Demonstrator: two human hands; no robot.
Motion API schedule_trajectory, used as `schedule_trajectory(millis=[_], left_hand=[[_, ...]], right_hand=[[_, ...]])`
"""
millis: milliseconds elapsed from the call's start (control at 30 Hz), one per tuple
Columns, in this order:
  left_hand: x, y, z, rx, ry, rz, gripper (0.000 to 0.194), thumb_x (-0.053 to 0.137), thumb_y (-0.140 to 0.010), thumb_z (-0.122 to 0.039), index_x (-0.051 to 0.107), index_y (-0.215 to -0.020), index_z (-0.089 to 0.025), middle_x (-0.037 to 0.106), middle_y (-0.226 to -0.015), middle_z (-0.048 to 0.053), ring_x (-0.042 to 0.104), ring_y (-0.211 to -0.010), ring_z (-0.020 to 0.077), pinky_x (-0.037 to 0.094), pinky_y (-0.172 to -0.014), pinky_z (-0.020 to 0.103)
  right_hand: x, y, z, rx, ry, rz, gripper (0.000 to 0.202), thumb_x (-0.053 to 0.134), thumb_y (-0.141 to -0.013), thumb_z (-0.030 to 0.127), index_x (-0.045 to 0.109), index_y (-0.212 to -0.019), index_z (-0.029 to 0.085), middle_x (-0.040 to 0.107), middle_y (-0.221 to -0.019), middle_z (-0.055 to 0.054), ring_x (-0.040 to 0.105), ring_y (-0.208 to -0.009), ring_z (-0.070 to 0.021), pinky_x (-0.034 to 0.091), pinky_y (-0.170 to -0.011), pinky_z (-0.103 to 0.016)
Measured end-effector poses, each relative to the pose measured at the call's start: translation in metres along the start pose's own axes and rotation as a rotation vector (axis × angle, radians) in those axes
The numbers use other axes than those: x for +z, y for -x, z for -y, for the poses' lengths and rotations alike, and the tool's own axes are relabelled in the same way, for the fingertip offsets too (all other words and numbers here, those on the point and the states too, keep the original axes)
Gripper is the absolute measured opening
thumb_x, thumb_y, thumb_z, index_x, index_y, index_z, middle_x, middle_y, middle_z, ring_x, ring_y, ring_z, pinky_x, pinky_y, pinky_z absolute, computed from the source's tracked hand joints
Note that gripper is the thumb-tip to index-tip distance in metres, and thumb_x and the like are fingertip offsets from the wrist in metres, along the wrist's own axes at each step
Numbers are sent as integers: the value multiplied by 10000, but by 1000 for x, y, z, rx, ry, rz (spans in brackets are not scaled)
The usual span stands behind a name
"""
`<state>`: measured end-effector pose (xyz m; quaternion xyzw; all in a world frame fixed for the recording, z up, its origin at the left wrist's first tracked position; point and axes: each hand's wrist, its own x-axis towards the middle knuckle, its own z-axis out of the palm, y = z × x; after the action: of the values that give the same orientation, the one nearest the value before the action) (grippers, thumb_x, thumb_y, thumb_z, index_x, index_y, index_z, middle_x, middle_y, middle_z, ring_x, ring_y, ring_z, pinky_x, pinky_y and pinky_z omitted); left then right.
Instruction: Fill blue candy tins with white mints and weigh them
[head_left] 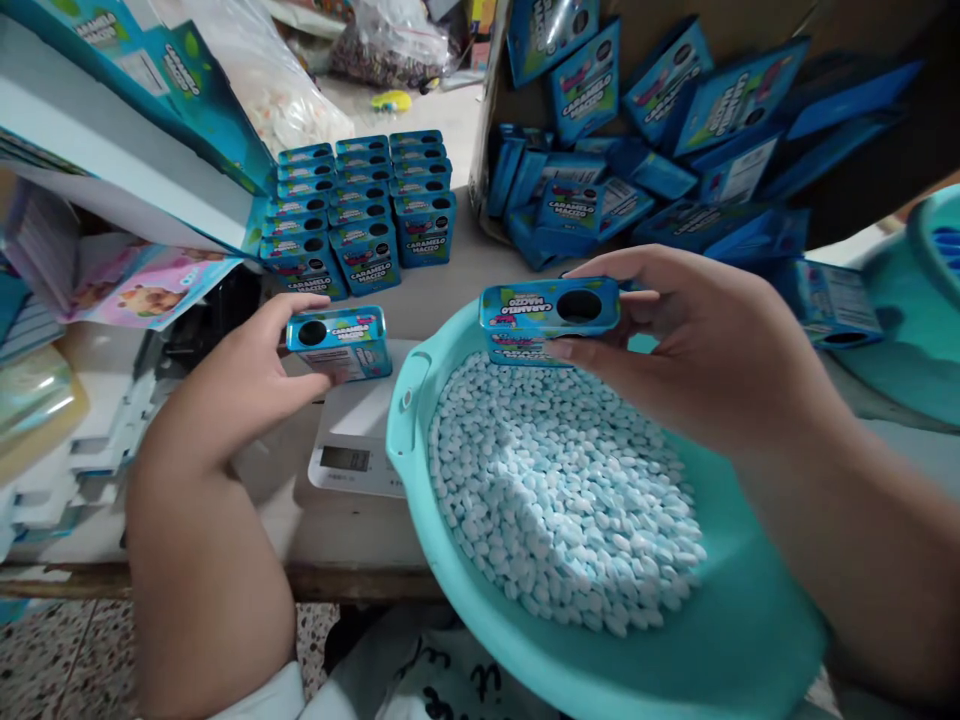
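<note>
Teal basin [750, 640] taken as landmark. Left hand [244, 375] grasps blue tin [346, 345] left of basin, above scale [352, 455] at basin's left edge. Right hand [697, 350] grips second tin [551, 312] over basin's far rim. White and pale-blue candies [562, 500] inside basin. Upright tins [364, 255] in rows beyond basin, to left. Open carton [484, 150] of blue packs [585, 85] beyond basin, to right.

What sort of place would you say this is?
Probably a small packing workshop, perhaps for sweets: a basin of loose candies, a digital scale beside it, and a big carton full of small "Caramelo Macizo" boxes.
</note>
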<state>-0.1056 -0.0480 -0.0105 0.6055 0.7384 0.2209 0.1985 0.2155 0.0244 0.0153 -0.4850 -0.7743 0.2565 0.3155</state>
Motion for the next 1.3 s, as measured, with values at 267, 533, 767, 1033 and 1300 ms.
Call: schedule_trajectory(millis=[267,533,767,1033,1300], left_hand=[[0,3,15,64,65,-61,1087,821,-706,-524,285,-1609,-242,554,-1504,154,539,-1372,340,442,-1152,510],[-5,7,8,94,133,-202,1112,838,-673,-527,327,-1596,-174,593,-1463,170,554,-1346,287,411,-1181,448],[-4,6,9,82,83,-184,1096,849,-664,-522,342,-1590,-227,591,-1463,162,543,-1363,322,420,-1166,490],[-5,4,7,-25,70,-25,1065,799,-697,-485,319,-1606,-208,515,-1545,165,513,-1391,341,398,-1176,516],[12,-6,-7,21,63,-141,535,709,-733,-328,705,-1259,-231,748,-1183,58,711,-929,242,583,-846,364]], right_hand=[[5,-2,-2,27,28,27,386,835,-682,326,745,-1045,231,710,-966,-56,584,-592,-141,401,-412,-229],[5,-3,-6,-1,0,0,383,843,-688,303,744,-1055,250,728,-987,-44,615,-635,-154,411,-484,-251],[6,-3,-4,13,2,10,384,850,-677,288,746,-1043,242,708,-931,-40,565,-575,-126,393,-431,-230],[5,-1,-6,8,24,8,400,844,-691,322,740,-1072,257,722,-1014,-47,593,-604,-138,395,-442,-237],[2,-4,2,-1,19,26,354,823,-696,323,727,-1026,237,712,-965,-48,585,-586,-158,444,-467,-285]])
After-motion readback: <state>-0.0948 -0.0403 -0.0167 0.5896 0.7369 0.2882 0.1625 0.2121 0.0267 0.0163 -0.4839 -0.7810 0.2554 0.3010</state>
